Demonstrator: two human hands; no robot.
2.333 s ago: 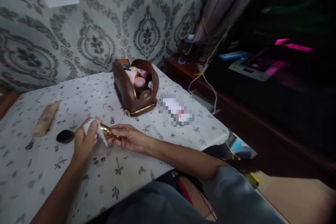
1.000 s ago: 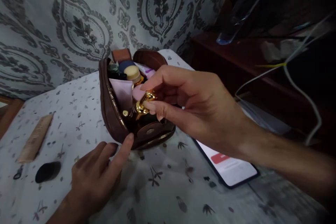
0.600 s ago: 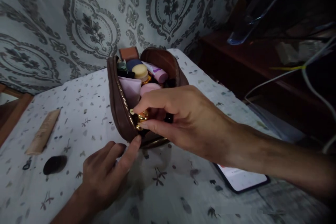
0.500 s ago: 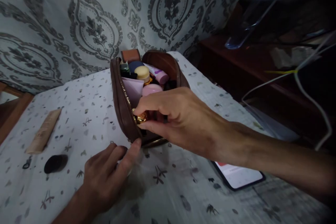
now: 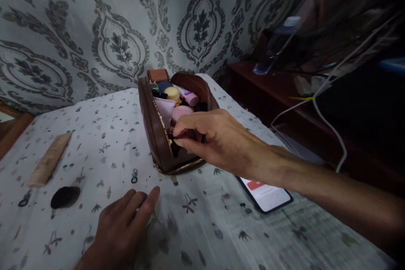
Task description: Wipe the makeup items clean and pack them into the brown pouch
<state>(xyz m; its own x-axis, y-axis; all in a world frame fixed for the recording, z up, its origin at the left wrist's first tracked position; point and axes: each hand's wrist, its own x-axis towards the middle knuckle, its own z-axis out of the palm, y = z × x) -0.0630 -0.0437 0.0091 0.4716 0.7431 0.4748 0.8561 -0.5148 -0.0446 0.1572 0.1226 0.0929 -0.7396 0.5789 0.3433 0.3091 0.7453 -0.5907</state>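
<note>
A brown zip-up makeup bag (image 5: 155, 135) stands unzipped on the patterned sheet, packed with cosmetics. My right hand (image 5: 209, 135) reaches into its front part, thumb and index finger pinched together. Whatever they grip is too dark and small to name; a bit of gold shows beside the fingertips. Behind the knuckles lie a pink round container (image 5: 182, 114), a lilac packet (image 5: 164, 109), a yellow-lidded jar (image 5: 172, 94) and a pink-purple tube (image 5: 190, 98). My left hand (image 5: 123, 221) rests on the sheet before the bag, fingers curled; something clear peeks out beneath, mostly hidden.
A beige tube (image 5: 50, 159) and a black round cap or lid (image 5: 65, 197) lie at the left. Under my right forearm is a lit phone (image 5: 265, 196). A bottle (image 5: 275, 46) and white cables (image 5: 329, 130) are by the dark red furniture (image 5: 247, 86) at right.
The gold-topped item between my right fingertips is now mostly out of sight, and those fingers have closed nearer together. My left hand has drawn away from the bag's front corner. The view has shifted.
</note>
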